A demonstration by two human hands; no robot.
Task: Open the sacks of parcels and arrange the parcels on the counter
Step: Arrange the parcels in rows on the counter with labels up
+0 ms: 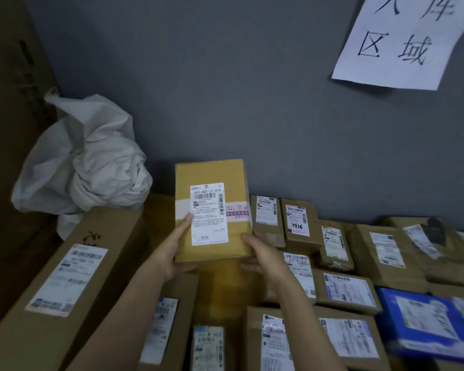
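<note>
Facing a grey wall point(225, 89) with a paper sign point(402, 41), cut off at the top. Labelled parcels point(346, 290) cover most of the counter point(225, 287); a crumpled white sack point(83, 162) lies far left. The left hand point(176, 247) and right hand point(263, 255) grip a box point(212, 212) between them, over the counter. Near labels blurred.

Grey wall point(225, 89), paper sign point(402, 41)
</note>
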